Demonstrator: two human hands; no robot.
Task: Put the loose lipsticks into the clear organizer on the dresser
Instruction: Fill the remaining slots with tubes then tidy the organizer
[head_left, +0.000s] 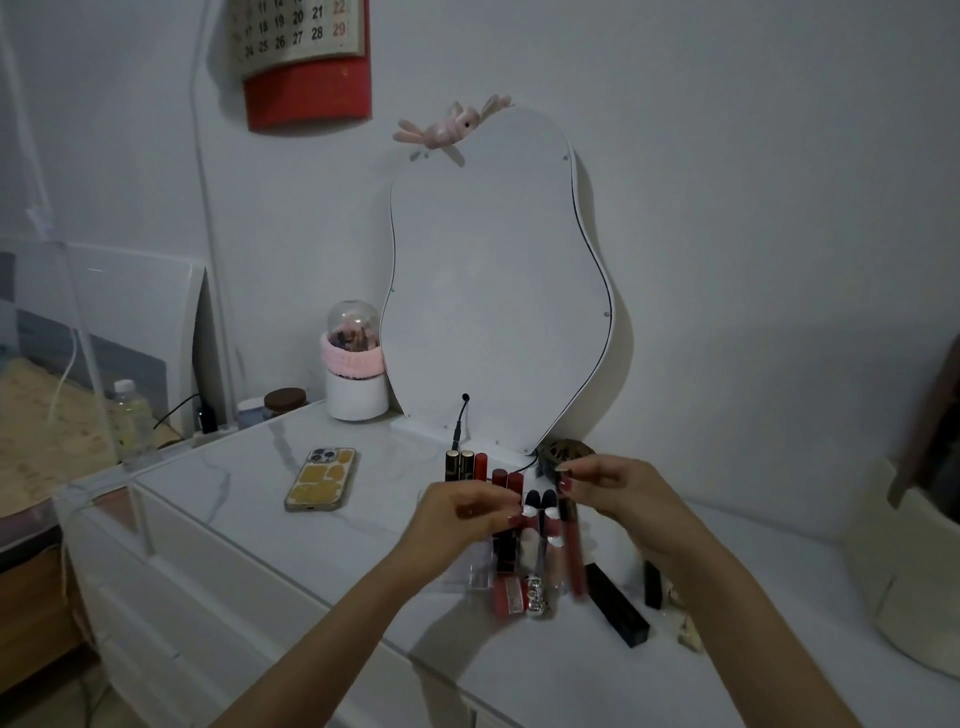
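Showing, head view: right hand (613, 491) pinched shut on a long red lip gloss tube (571, 545), held upright just right of the clear organizer (480, 574) on the white dresser (249, 525). Left hand (467, 512) curled over the organizer's near-left side; grip on anything not discernible. Upright lipsticks (480, 467) filled the back rows. Loose black lipstick (618, 605) lay right of the organizer; phone (322, 479) well to its left, mirror (493, 280) behind.

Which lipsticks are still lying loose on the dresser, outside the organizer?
The long black lipstick lies flat right of the clear organizer; a shorter dark one stands just beyond it. The rest stand in slots.
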